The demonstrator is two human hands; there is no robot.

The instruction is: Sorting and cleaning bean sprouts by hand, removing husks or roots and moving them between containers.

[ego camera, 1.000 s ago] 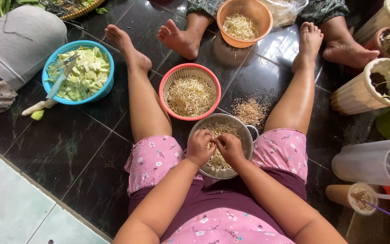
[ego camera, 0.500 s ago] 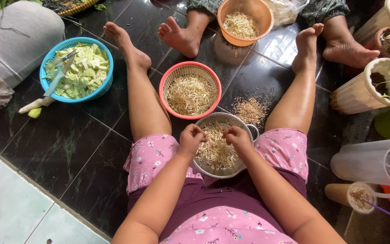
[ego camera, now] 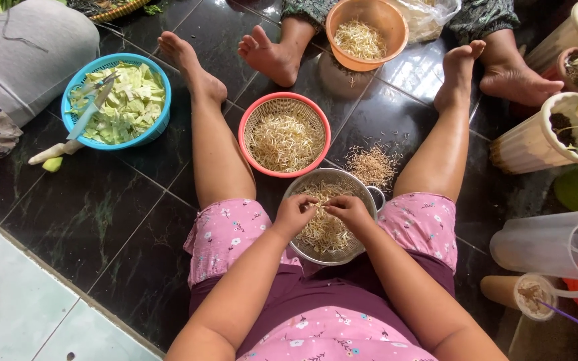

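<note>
Down on the dark tiled floor, a person sits with legs spread and a metal colander of bean sprouts between the thighs. Both hands meet over it: the left hand and right hand are curled nearly closed, fingertips pinched together on a few thin sprouts, though how tightly I cannot tell.

Four containers of food stand about. At twelve o'clock from the colander, just beyond its rim, a red plastic basket holds more pale sprouts. Farther out at one o'clock, an orange bowl carries a smaller heap of sprouts, set between another person's bare feet. At ten o'clock, well apart, a blue basket is filled with chopped green cabbage, a knife lying across it.

At one o'clock, touching nothing, a small pile of trimmed sprout ends lies on the tiles. At three o'clock a clear plastic jug stands, with two cream plant pots beyond it at two o'clock.
</note>
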